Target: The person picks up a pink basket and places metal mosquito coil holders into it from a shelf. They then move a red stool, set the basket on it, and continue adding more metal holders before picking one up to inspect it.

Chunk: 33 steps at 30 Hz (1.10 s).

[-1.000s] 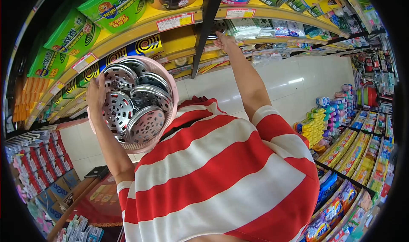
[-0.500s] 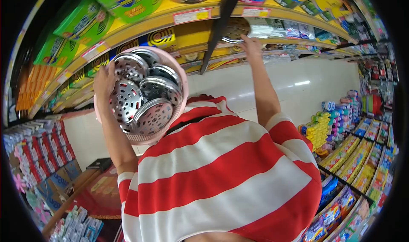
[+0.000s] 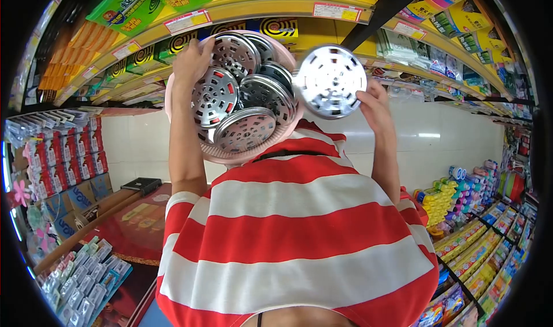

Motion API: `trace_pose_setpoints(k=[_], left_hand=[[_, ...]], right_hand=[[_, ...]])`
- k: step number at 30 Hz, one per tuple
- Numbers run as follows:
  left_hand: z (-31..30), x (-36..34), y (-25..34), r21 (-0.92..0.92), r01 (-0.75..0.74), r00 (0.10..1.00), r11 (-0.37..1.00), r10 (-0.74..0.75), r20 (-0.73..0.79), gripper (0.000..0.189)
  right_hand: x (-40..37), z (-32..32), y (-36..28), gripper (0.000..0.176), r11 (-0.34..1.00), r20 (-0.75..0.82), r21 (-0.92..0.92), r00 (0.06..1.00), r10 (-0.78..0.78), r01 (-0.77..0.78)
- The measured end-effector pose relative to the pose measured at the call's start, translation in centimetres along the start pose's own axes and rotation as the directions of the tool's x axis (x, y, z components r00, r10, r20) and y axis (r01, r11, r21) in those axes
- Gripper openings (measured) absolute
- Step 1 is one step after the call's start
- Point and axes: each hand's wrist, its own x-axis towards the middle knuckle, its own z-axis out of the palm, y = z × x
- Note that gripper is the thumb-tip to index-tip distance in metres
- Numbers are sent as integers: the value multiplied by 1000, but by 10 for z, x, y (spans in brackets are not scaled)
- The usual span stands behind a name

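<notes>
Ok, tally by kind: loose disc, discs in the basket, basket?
Metal disc in the right hand: 1
Discs in the basket: at least 7, overlap may hide more
Pink basket: 1
Total: at least 9

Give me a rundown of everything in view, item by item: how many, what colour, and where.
Held disc: one, silver, right of basket
Basket: one, pink, upper centre
Perforated discs: at least six, silver, in basket
Tubs: several, mostly green, upper-left shelf
Spiral-print boxes: several, dark and yellow, behind basket
Packs: many, red-white, far left
Shirt: one, red-white striped, lower centre
Left hand: one, basket's left side
Right hand: one, on held disc
</notes>
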Motion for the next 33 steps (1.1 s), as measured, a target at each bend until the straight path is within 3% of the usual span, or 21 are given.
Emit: trace_pose_setpoints(k=[2,4,7,8,10,12,14,16,18,22,26,27,30,31,33], left_hand=[[0,3,1,1,-25,999,1000,25,34,59],[-3,3,6,-13,-43,997,999,44,57,58],[-5,5,5,-68,-57,989,996,66,132,60],[-4,8,5,-99,-79,984,992,94,153,61],[-6,10,3,-162,-95,965,982,131,228,65],[9,14,-7,-221,-93,963,971,144,227,70],[1,14,4,-230,-48,927,972,129,352,73],[-10,5,20,-281,-31,888,959,156,434,72],[-9,4,32,-307,-55,874,950,194,445,72],[-1,-1,51,-250,-180,885,951,268,382,66],[0,-7,78,-257,-242,869,936,327,371,58],[-4,-12,89,-247,-246,869,937,326,372,57],[2,-13,112,-231,-285,852,930,356,385,56],[7,-15,122,-229,-304,839,925,373,396,55],[10,-25,146,-246,-319,827,915,396,400,54]], right_hand=[[14,50,-4,17,1000,111,-25,994,19,-16],[32,81,-1,23,979,202,-203,978,59,-18],[51,124,6,27,897,288,-431,957,32,99],[55,133,9,28,862,296,-492,954,35,121],[60,149,18,30,889,270,-446,962,28,99],[63,157,26,31,939,231,-344,968,98,-13],[63,159,25,32,862,202,-507,972,119,-1],[62,157,36,34,814,122,-580,990,72,12],[57,155,39,41,584,101,-798,988,-114,149],[31,145,38,39,569,32,-812,983,-181,131],[12,121,38,32,588,19,-779,945,-326,218],[4,117,33,27,676,-58,-712,942,-330,193],[-11,87,29,26,677,-253,-700,807,-534,229],[-16,71,30,25,670,-306,-723,789,-533,172],[-25,37,39,26,531,-299,-841,730,-614,102]])
